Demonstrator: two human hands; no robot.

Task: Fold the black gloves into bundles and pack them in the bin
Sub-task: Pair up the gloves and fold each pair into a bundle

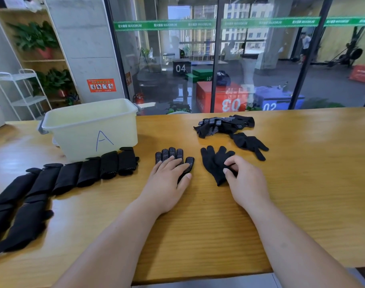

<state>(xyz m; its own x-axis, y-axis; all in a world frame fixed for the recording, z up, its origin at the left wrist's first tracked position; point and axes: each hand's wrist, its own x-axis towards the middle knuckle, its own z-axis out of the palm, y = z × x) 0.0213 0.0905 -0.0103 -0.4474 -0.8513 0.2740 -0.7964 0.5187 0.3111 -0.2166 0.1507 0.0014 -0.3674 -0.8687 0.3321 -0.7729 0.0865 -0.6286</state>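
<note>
A black dotted glove (172, 154) lies flat on the wooden table (302, 163), fingers pointing away; my left hand (167, 179) rests flat on it with straight fingers. Just to its right lies a plain black glove (212, 161); my right hand (242, 177) pinches its cuff side with curled fingers. A loose pile of black gloves (223, 124) sits further back, and a single glove (249, 143) lies before it. The cream bin (90, 129) marked "A" stands at the back left. Several folded black bundles (90, 171) lie in a row in front of it.
More folded bundles (17, 210) run toward the table's left front edge. A glass wall stands just behind the table. A white rack (21, 94) and a shelf with plants (36, 38) stand at the far left.
</note>
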